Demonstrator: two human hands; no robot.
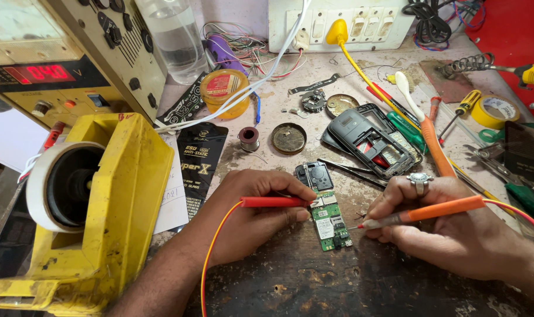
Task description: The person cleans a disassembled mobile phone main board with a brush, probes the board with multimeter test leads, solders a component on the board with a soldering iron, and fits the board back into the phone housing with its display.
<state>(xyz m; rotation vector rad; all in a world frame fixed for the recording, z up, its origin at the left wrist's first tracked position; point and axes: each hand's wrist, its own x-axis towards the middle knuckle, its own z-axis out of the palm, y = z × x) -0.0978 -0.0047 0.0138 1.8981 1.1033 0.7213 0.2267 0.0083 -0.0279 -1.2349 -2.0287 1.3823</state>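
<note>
A small green phone circuit board (328, 218) lies on the worn workbench between my hands. My left hand (252, 214) is shut on a red test probe (276, 202), its tip touching the upper left of the board. An orange test probe (431, 210) is held in my right hand (449, 226), which wears a ring; its tip points at the lower right edge of the board. A red-and-yellow lead trails from each probe.
A yellow tape dispenser (111, 211) stands at left, a power supply with a red display (44, 73) behind it. An open black phone shell (369, 141), tweezers (349, 169), screwdrivers (463, 108), a solder tin (223, 88) and a socket strip (343, 23) crowd the back.
</note>
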